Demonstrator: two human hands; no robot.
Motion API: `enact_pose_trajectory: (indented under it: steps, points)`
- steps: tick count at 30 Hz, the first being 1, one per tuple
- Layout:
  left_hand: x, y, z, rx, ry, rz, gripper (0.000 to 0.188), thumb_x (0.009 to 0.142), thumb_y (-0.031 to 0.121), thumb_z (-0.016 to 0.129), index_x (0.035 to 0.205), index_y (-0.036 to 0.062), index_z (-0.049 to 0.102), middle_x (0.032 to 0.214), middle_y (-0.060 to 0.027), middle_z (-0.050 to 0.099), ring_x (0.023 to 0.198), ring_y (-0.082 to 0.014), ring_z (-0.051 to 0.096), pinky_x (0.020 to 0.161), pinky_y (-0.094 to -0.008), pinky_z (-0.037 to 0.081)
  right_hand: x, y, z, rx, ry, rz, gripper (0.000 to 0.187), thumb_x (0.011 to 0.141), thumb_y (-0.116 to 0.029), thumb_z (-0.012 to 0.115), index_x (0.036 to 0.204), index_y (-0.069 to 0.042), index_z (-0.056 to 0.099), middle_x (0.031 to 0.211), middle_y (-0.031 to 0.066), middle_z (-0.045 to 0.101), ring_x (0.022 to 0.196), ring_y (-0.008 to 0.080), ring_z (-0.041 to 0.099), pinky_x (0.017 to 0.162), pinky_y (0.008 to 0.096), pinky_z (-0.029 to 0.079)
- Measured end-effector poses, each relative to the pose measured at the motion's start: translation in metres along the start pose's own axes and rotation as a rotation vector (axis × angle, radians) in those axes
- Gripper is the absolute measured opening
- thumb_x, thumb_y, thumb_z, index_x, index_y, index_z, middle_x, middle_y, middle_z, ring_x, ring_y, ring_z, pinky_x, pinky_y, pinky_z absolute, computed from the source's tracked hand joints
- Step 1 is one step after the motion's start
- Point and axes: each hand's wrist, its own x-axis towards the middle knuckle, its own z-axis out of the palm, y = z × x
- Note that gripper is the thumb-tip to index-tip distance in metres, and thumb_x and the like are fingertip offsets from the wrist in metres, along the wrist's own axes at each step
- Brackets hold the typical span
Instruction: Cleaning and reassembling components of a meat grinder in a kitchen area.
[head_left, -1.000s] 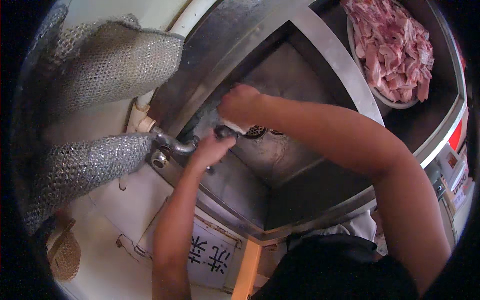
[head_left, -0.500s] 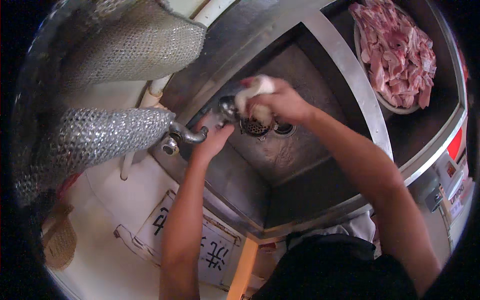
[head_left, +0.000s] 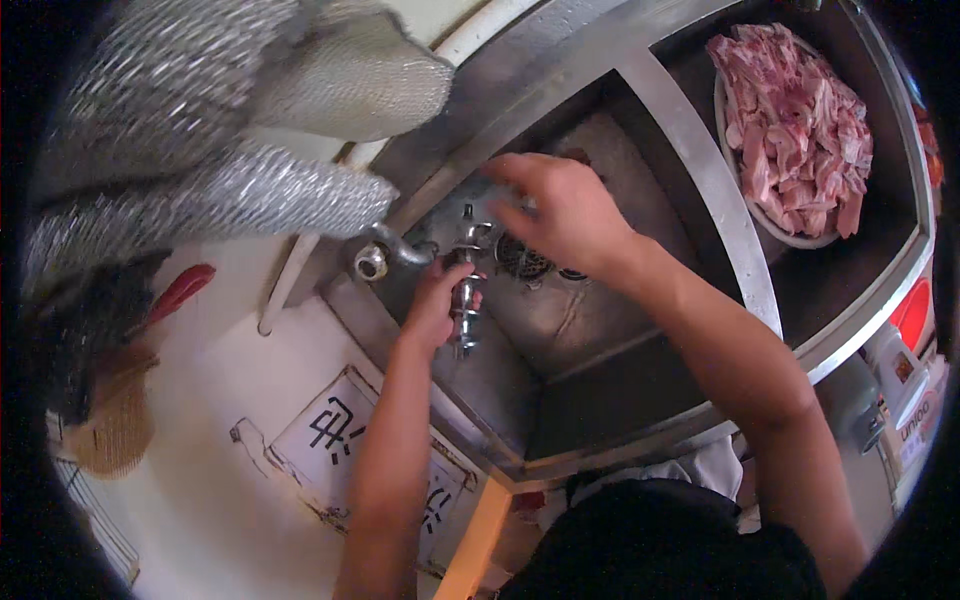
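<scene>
In my left hand (head_left: 437, 308) is a shiny metal auger (head_left: 467, 290), ridged like a meat grinder screw. My fingers are wrapped round its middle, and it stands lengthwise over the left side of the sink basin (head_left: 560, 330). Just right of its upper end is my right hand (head_left: 570, 205), slightly blurred. Its thumb and fingers are spread, with nothing visible between them. Below that hand, a round perforated metal piece (head_left: 520, 258) shows on the basin bottom, with part of a dark ring beside it. The metal tap (head_left: 405, 250) juts out close to my left hand.
A white container of raw meat pieces (head_left: 795, 130) stands in the right-hand basin, beyond a metal divider (head_left: 690, 150). Silvery mesh covers (head_left: 250, 205) hang at upper left. A red-handled tool (head_left: 180, 293) and a tan brush-like object (head_left: 115, 420) are at far left.
The whitish wad that my right hand held is out of sight, and that hand has lifted. My left hand has drawn slightly nearer me, bringing the auger into plain view.
</scene>
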Motion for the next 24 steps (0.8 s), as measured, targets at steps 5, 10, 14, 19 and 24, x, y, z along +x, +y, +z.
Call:
enact_pose_trajectory:
  steps: [5, 10, 14, 19, 24]
  points:
    - [-0.017, -0.033, -0.012, -0.292, 0.006, -0.185, 0.033, 0.090, 0.021, 0.070, 0.115, 0.0060, 0.055, 0.091, -0.0139, 0.066, 0.067, -0.0235, 0.064, 0.058, -0.0353, 0.056, 0.021, -0.088, -0.018, 0.123, -0.040, -0.400, 0.041, 0.081, -0.021, 0.074, 0.119, -0.006, 0.067, 0.102, 0.0159, 0.071, 0.089, 0.0326, 0.071, 0.075, 0.0441, 0.058]
    - [-0.057, -0.048, 0.008, -0.582, 0.039, -0.176, 0.033, 0.092, 0.028, 0.066, 0.111, 0.0006, 0.059, 0.094, -0.0149, 0.065, 0.078, -0.0284, 0.065, 0.069, -0.0420, 0.057, 0.061, -0.141, -0.020, -0.579, -0.424, -0.694, 0.026, 0.074, -0.017, 0.072, 0.099, -0.012, 0.076, 0.093, 0.0052, 0.074, 0.082, 0.0263, 0.074, 0.067, 0.0373, 0.060]
    - [-0.080, -0.054, 0.056, -0.766, 0.110, -0.127, 0.031, 0.093, 0.024, 0.065, 0.110, -0.0011, 0.059, 0.096, -0.0168, 0.065, 0.083, -0.0312, 0.066, 0.074, -0.0474, 0.058, 0.061, -0.151, -0.005, -0.587, -0.411, -0.480, 0.012, 0.083, -0.021, 0.070, 0.081, -0.014, 0.079, 0.091, 0.0014, 0.074, 0.086, 0.0251, 0.074, 0.069, 0.0391, 0.060]
    - [-0.083, -0.100, 0.041, -0.834, 0.046, 0.034, 0.035, 0.090, 0.013, 0.069, 0.120, 0.0050, 0.052, 0.103, -0.0156, 0.062, 0.091, -0.0315, 0.067, 0.077, -0.0453, 0.058, 0.008, -0.130, -0.022, -0.281, -0.202, -0.120, 0.040, 0.086, -0.032, 0.071, 0.119, -0.009, 0.069, 0.118, 0.0124, 0.068, 0.102, 0.0318, 0.070, 0.081, 0.0436, 0.058]
    - [-0.079, -0.135, 0.082, -0.102, 0.521, 0.639, 0.034, 0.084, 0.002, 0.074, 0.115, 0.0059, 0.060, 0.105, -0.0140, 0.067, 0.086, -0.0329, 0.069, 0.081, -0.0436, 0.056, -0.158, -0.018, -0.024, 0.000, -0.103, 0.300, 0.041, 0.086, -0.028, 0.071, 0.123, -0.009, 0.065, 0.112, 0.0198, 0.066, 0.101, 0.0400, 0.066, 0.086, 0.0490, 0.055]
